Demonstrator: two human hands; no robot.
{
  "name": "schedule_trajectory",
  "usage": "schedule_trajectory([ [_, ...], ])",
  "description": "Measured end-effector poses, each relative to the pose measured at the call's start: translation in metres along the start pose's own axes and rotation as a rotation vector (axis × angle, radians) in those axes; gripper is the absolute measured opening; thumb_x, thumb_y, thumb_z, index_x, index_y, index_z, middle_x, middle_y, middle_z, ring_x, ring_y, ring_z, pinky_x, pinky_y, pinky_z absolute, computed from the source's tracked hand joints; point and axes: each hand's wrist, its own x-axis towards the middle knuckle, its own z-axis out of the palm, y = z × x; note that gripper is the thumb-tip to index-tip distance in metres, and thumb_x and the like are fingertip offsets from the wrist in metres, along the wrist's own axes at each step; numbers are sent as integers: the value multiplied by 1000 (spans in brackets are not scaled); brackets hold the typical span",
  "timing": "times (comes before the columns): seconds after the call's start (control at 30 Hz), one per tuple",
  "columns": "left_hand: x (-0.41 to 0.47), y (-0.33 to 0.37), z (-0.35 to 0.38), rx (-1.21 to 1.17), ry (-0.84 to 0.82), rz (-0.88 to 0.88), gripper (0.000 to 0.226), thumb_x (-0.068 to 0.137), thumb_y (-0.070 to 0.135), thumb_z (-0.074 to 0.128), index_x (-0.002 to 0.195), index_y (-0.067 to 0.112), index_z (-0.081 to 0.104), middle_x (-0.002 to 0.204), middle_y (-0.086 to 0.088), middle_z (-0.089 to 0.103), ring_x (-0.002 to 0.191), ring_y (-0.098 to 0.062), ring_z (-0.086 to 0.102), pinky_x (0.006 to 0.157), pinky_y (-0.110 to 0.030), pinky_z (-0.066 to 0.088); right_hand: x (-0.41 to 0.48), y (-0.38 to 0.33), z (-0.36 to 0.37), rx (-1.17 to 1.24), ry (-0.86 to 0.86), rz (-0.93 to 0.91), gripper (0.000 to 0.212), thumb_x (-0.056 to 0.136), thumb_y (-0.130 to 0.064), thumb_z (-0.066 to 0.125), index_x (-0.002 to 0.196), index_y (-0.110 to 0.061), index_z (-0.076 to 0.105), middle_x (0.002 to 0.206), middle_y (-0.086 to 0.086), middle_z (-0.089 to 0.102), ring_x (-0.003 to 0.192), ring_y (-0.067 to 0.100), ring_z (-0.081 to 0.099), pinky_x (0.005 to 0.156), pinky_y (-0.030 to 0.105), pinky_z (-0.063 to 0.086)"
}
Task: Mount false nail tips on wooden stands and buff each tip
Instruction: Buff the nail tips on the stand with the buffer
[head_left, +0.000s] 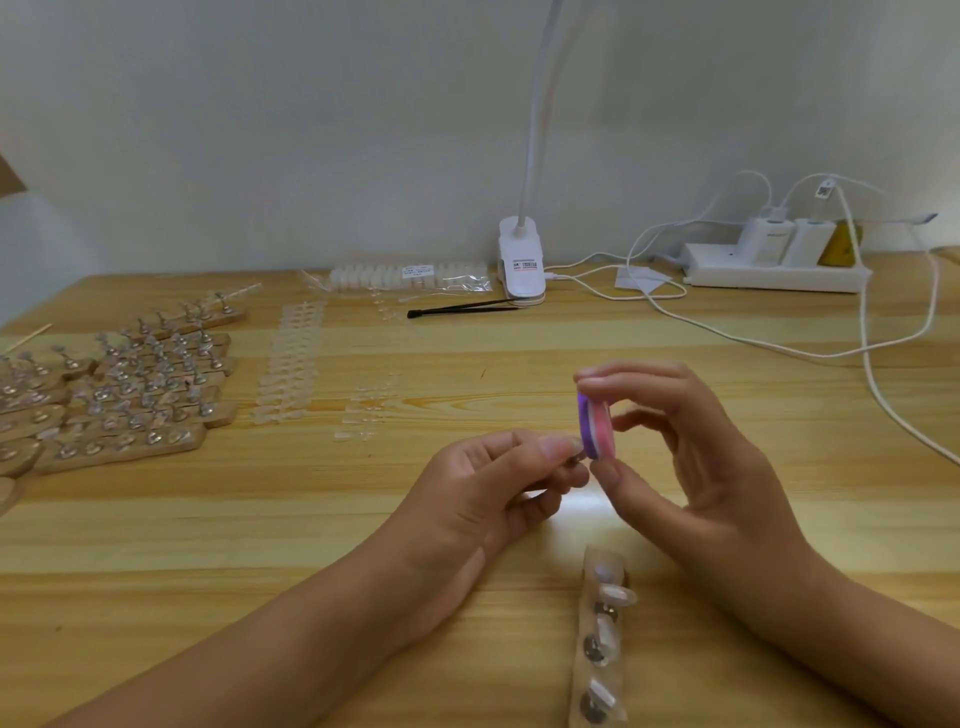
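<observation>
Nail tip (576, 454) on its small metal mount was pinched between the thumb and fingers of the left hand (483, 483), raised a little above the desk (467, 613); the fingers and blur hid most of it. The right hand (691, 457) gripped a purple and pink buffing block (597, 427), with the forefinger on its top end and the thumb under its lower end. The block's purple face was against the tip. Just below the hands, a wooden stand (597, 639) lay lengthwise on the desk, carrying a row of pale tips on round metal mounts. Far to the left, many more wooden stands (130, 400) were packed together, each with its mounts. Between them and the hands lay strips of clear tips (291, 358). Along the back edge were a bag of tips (410, 275), a white clip lamp (522, 265), a thin black tool (462, 310), and a white power strip (774, 270) with white cables (753, 343) trailing to the right.
</observation>
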Motion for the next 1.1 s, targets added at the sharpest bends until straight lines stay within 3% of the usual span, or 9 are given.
schedule_trajectory([
  [0.17,-1,1,1,-20,29,3,56,67,36,74,99,-10,66,78,-2,65,74,-9,58,72,-20,52,-5,-2,3,13,-59,-104,31,83,-12,66,112,-18,57,120,1,57,114,30,57,90,40,49],
  [0.27,-1,1,2,-40,28,6,42,64,36,74,91,3,72,76,0,67,72,-6,60,72,-19,52,-4,0,2,10,-34,-69,31,83,-12,67,112,-18,57,119,4,56,114,29,58,89,43,51],
  [0.37,-2,1,1,-12,19,2,42,65,38,74,92,5,70,73,2,65,71,-7,59,71,-20,52,-6,0,3,-29,-59,-133,32,82,-13,69,111,-17,56,118,3,55,113,28,59,91,41,49],
  [0.5,-3,1,2,16,-30,8,25,68,35,73,82,16,75,76,4,69,74,-3,63,73,-17,52,-3,1,1,25,1,-82,30,84,-17,68,111,-17,57,117,6,56,112,29,59,90,42,51],
  [0.63,-2,2,0,12,-24,0,29,67,37,73,83,13,72,73,3,67,71,-6,61,71,-19,52,-6,-1,2,-18,-45,-166,31,83,-15,69,112,-17,58,117,5,57,111,28,60,89,42,50],
  [0.8,-3,1,1,55,-57,-2,22,68,37,72,79,18,75,76,4,69,74,-4,63,74,-17,51,-3,-1,-2,-27,-17,-114,28,82,-15,68,108,-17,58,116,4,58,113,27,60,91,45,50],
  [1.0,-3,1,1,29,-43,-6,28,66,37,73,81,14,74,75,3,69,73,-5,63,71,-18,51,-4,0,-2,22,-16,-78,30,80,-12,68,107,-14,56,115,8,56,113,27,59,93,42,50],
  [1.1,-2,1,0,50,-50,-13,40,68,40,71,91,7,68,76,3,67,74,-6,61,75,-21,50,-8,-2,1,-11,-57,-153,34,78,-11,70,108,-19,55,116,3,55,112,28,59,91,41,48],
])
